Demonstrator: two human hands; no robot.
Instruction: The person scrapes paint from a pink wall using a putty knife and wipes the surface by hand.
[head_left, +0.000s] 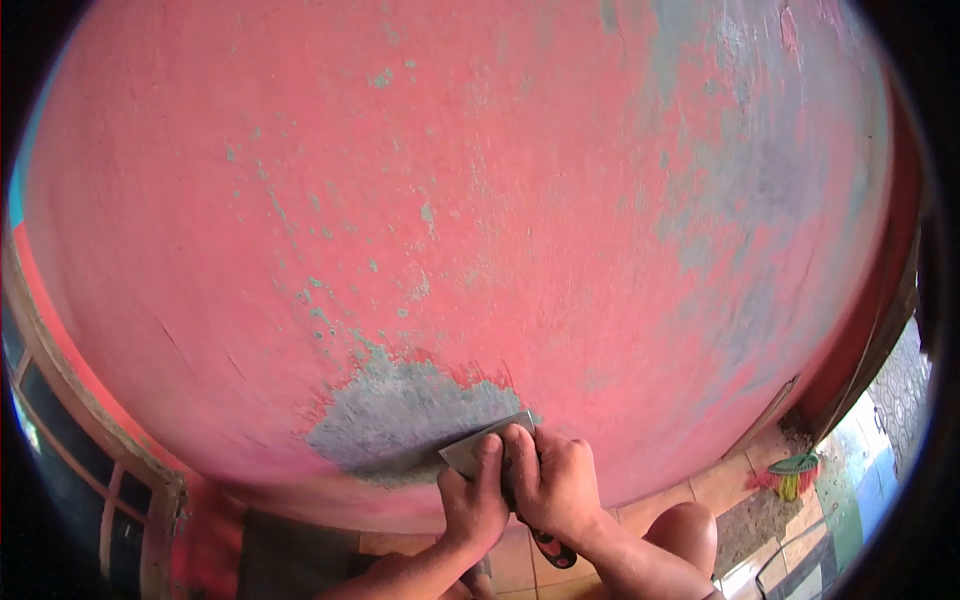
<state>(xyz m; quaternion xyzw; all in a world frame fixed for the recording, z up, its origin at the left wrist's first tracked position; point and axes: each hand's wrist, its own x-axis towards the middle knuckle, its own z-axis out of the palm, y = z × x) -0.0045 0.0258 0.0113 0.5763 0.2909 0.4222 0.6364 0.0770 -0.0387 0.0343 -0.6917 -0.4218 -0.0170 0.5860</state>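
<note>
Head view: left hand (472, 508) and right hand (560, 485) both wrapped round a scraper (462, 457) (wide flat grey blade, kinda tilted), right by the rough grey patch (400, 415) on the flaky pink wall (540, 230)

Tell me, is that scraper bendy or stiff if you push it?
The scraper is probably fairly stiff, since its broad grey end looks flat and unbent. It may flex slightly under a hard push, because its edge looks thin. It likely won't slip easily, as the left hand and right hand both clasp it.
</note>
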